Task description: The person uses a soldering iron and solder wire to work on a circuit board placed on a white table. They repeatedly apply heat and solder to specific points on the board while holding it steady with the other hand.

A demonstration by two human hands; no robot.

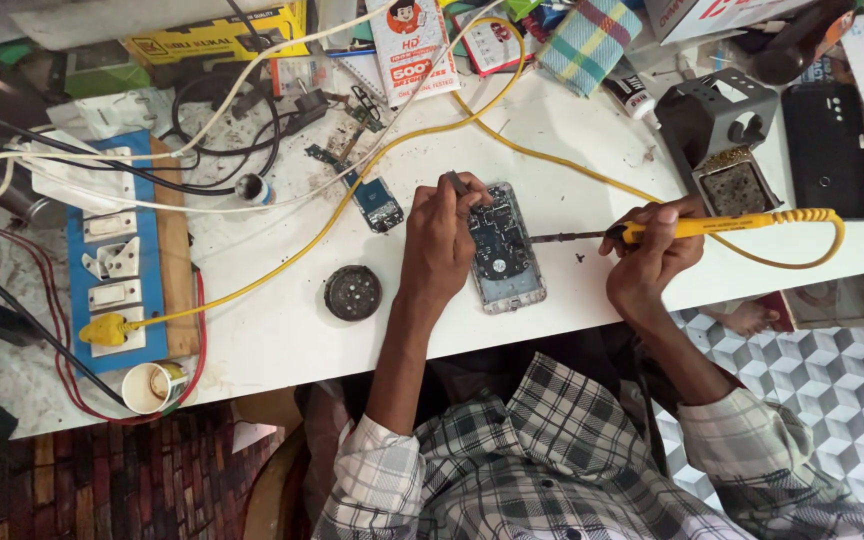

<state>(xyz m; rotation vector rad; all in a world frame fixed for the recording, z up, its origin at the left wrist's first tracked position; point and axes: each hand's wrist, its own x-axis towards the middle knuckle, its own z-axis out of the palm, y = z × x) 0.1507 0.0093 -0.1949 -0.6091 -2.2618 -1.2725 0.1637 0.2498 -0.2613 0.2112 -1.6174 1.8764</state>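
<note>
Looking down from the head camera, I am seeing checked sleeves nearest me and both forearms reaching forward over the edge of the white table (282,340). Taking the opened phone (505,250) as my landmark, it is lying flat close to that near edge, back cover off, board facing up, probably so the work sits within easy reach. The left hand (439,243) is resting on the phone's left side, wrist bent down, fingers pinching a thin dark tool (455,182), seemingly steadying the phone. The right hand (652,255) is hovering to the phone's right, fingers clenched pen-fashion around the yellow soldering iron (722,226), its dark tip (552,238) aiming level at the phone's right edge. Left of the phone, a round dark disc (353,292) is sitting apart. Beyond it, the iron's yellow cable (512,150) is looping away, and a metal stand (722,135) is waiting far right beside a black phone (830,150).
</note>
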